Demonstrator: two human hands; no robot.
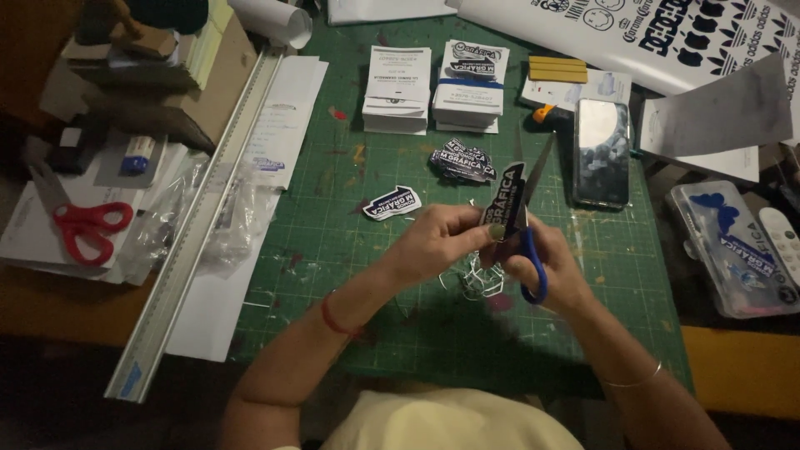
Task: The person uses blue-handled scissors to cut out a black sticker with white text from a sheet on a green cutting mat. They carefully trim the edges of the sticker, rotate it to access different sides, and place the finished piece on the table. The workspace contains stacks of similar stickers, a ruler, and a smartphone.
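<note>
My left hand pinches a dark printed sticker and holds it upright over the green cutting mat. My right hand grips blue-handled scissors, whose blades are spread against the sticker's right edge. Thin white paper trimmings lie on the mat just under both hands. A single cut sticker rests to the left, and a small pile of cut stickers lies beyond my hands.
Two stacks of cards stand at the mat's far side, a phone at the right. A long metal ruler and red scissors lie left. A clear plastic case and a printed sheet are at right.
</note>
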